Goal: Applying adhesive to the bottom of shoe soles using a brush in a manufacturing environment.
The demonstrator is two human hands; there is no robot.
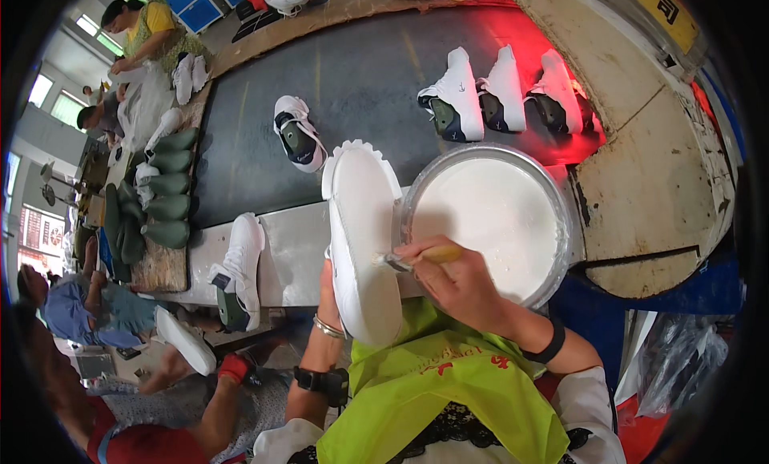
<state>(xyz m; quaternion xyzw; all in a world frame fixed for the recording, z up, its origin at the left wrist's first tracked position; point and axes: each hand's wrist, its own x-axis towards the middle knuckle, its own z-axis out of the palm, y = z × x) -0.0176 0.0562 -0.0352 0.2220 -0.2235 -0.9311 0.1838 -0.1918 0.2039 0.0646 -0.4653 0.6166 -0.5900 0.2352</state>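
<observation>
My left hand (327, 294) grips a white shoe (362, 223) from its far side, fingers mostly hidden behind it. The pale sole faces up toward me, with the scalloped edge pointing away. In my right hand (456, 284) is a brush (436, 254) with a yellowish handle and metal ferrule. Its bristles touch the sole near the right edge. Right beside the shoe stands a large round metal basin (485, 152) of milky white liquid (489, 223). Another white shoe (240, 260) with a dark green heel area rests on the ledge to the left.
A dark conveyor belt (360, 87) carries a single shoe (299, 134) and a row of white shoes (456, 95) under red light. Green shoe lasts (168, 207) lie at the left. A co-worker in red gloves (234, 368) sits close on my left, near another shoe (184, 341).
</observation>
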